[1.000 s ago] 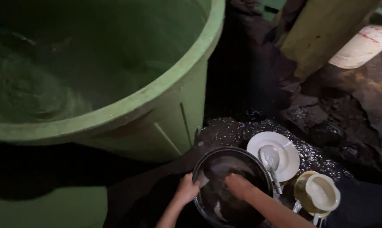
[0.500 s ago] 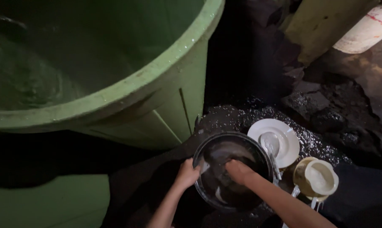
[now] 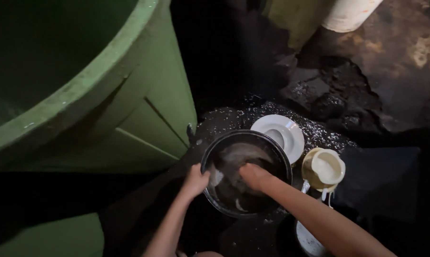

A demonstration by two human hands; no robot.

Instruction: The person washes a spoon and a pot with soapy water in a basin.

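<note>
A round black basin [image 3: 277,159] with dark water sits on the wet ground at lower centre. My left hand [image 3: 196,181] grips its near left rim. My right hand [image 3: 254,176] is down inside the basin, closed over a pale dish [image 3: 234,154] that lies in the water; what the fingers hold is hard to make out. A white plate [image 3: 291,138] with a spoon on it lies just behind the basin. To the right are stacked cream cups [image 3: 323,169] with metal handles poking out below.
A big green plastic tub [image 3: 129,95] fills the left side, its wall close to the basin. Wet, dark, broken ground [image 3: 338,100] spreads behind the dishes. A yellowish post [image 3: 293,19] and a white cylinder [image 3: 350,14] stand at the top.
The view has swung right and down, so the tub and dishes shifted left. My hands stay on the basin; the right hand rubs inside it.
</note>
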